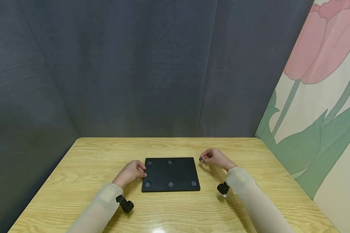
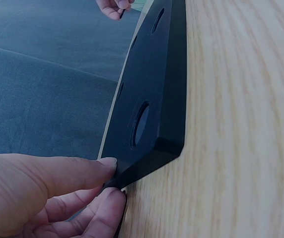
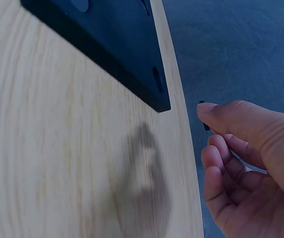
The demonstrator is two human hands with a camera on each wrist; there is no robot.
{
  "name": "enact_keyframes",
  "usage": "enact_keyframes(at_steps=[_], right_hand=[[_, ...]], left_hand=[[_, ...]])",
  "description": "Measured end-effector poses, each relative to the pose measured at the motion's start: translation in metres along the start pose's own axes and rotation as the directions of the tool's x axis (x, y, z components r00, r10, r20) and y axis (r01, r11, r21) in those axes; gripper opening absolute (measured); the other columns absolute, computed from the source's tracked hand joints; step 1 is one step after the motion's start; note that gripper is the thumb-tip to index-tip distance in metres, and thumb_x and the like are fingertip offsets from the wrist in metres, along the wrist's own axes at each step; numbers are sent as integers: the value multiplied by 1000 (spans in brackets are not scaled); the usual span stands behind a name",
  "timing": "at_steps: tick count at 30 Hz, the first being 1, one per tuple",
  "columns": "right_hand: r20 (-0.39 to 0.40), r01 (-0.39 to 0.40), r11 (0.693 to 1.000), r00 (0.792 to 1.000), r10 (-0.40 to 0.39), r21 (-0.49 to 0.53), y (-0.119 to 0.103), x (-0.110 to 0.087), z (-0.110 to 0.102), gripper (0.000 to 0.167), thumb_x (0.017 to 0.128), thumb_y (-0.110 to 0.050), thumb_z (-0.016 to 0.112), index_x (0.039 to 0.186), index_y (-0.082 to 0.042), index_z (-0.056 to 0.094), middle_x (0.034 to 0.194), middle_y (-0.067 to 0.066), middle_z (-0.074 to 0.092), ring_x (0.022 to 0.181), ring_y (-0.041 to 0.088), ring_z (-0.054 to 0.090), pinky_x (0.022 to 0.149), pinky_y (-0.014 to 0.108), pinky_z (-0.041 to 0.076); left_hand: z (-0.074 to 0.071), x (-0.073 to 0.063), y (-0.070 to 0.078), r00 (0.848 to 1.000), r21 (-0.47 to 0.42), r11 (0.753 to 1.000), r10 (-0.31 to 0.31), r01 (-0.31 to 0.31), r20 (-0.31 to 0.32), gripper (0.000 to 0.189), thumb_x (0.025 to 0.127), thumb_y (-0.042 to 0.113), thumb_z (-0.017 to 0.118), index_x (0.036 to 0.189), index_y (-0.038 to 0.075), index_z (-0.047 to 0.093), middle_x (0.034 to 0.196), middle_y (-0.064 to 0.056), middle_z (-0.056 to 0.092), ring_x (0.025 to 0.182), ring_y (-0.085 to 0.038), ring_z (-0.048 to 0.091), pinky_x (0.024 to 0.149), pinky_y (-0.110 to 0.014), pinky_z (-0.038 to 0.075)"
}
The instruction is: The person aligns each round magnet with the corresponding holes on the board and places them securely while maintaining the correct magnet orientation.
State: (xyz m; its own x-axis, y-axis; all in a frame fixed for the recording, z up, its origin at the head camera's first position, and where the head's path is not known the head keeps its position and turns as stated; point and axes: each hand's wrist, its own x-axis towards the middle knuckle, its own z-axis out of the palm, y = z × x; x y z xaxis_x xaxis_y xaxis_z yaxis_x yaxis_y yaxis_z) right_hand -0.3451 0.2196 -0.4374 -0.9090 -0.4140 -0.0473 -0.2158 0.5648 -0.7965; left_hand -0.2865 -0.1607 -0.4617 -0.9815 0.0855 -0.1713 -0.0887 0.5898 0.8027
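Note:
A flat black board [image 1: 169, 173] lies on the wooden table, with several grey round spots [image 1: 170, 184] on its top face. At its upper right corner only a faint round outline shows in the head view. My left hand [image 1: 132, 172] pinches the board's left edge, thumb above and fingers at the side. To the right of the board, raised over the table, my right hand [image 1: 217, 158] pinches a small dark disc [image 1: 200, 159] between thumb and fingers. The right wrist view shows that disc [image 3: 205, 121] edge-on, apart from the board, largely hidden by the thumb.
The light wood table [image 1: 169, 213] ends at a dark grey curtain [image 1: 140, 71] behind and on the left. A wall with painted tulips [image 1: 315, 129] stands on the right. Each wrist carries a small black camera [image 1: 124, 204].

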Motion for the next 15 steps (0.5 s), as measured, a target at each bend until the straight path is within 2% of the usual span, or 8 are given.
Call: enact_keyframes(at_steps=[3, 10, 15], right_hand=[[0, 8, 1000, 1000, -8, 1, -3, 0, 2, 18, 88, 3, 62, 104, 9, 64, 90, 11, 64, 78, 14, 57, 69, 23, 49], [11, -7, 999, 1000, 6, 40, -6, 3, 8, 17, 89, 4, 59, 104, 9, 63, 91, 13, 64, 82, 18, 60, 74, 29, 52], [5, 2, 999, 1000, -2, 37, -6, 7, 11, 18, 89, 3, 60, 105, 9, 63, 93, 14, 65, 81, 16, 60, 72, 25, 51]], left_hand=[[0, 1, -1, 1000, 1, 1000, 1, -1, 1, 20, 80, 1, 74, 95, 2, 62, 84, -9, 58, 72, -20, 53, 63, -29, 44], [0, 1, -1, 1000, -1, 1000, 6, -6, 2, 20, 80, 1, 75, 95, 2, 62, 83, -9, 58, 73, -20, 53, 64, -30, 44], [-1, 0, -1, 1000, 3, 1000, 6, -6, 2, 20, 80, 2, 75, 96, 2, 62, 84, -9, 58, 73, -20, 53, 64, -30, 44]])
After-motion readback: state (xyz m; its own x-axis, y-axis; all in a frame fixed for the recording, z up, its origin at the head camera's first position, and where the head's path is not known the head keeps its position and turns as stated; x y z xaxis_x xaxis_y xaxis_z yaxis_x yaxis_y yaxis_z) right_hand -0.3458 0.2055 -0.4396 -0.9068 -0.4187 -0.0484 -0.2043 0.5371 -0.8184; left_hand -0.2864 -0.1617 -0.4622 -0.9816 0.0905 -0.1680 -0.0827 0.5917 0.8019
